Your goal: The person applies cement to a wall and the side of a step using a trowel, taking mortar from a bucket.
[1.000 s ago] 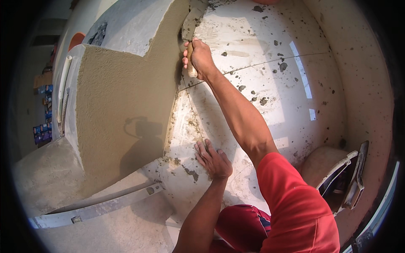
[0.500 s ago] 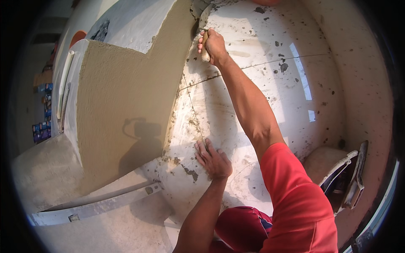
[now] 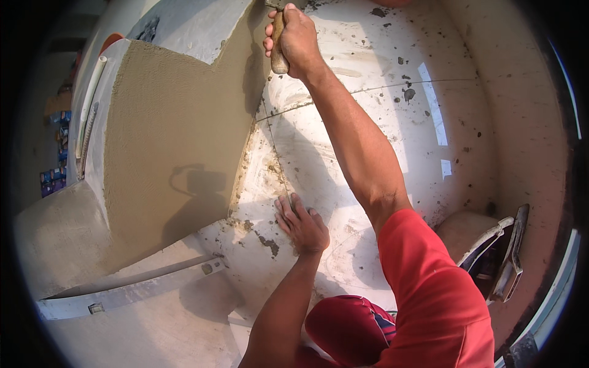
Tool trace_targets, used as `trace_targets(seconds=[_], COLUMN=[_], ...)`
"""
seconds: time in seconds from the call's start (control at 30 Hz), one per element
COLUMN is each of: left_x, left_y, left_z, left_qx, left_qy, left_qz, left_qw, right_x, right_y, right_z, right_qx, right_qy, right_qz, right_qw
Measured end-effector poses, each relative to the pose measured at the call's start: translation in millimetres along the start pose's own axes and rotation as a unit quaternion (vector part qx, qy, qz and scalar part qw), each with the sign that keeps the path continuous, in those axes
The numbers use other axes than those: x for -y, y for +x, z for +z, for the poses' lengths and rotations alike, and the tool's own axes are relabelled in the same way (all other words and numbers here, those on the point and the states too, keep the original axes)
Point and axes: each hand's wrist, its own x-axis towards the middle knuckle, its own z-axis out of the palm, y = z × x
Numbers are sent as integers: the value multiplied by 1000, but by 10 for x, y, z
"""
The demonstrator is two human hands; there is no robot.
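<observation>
My right hand [image 3: 297, 40], at the far end of my outstretched arm, is wrapped round the wooden handle of a trowel [image 3: 279, 54]. The trowel's metal part shows only a little at the top edge of the view; its blade is mostly cut off. Beside it stands a wall face coated in damp grey-brown mortar [image 3: 172, 129]. My left hand [image 3: 305, 227] lies with fingers spread on the pale tiles [image 3: 368, 159], near a joint line and the foot of the mortar. Nothing shows in that hand.
A bucket [image 3: 463, 236] with a flat metal-edged tool [image 3: 515, 257] sits at the lower right. To the lower left lies a long pale straightedge [image 3: 141, 289]. A white pipe [image 3: 91, 107] leans at the left. Dried mortar spots [image 3: 409, 94] dot the tiles.
My right hand has moved up and to the left with the trowel, closer to the mortared face. My left hand stays on the tiles while the view shifts slightly.
</observation>
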Motion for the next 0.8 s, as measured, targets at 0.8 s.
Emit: trace_targets(seconds=[0.8], left_x=[401], left_y=[-2536], left_z=[-777], left_qx=[85], left_qy=[-488], left_qz=[17], left_qw=[868], right_x=[654], right_y=[-6135], right_z=[547], right_qx=[256], right_qy=[62], right_qz=[131], right_qw=[956])
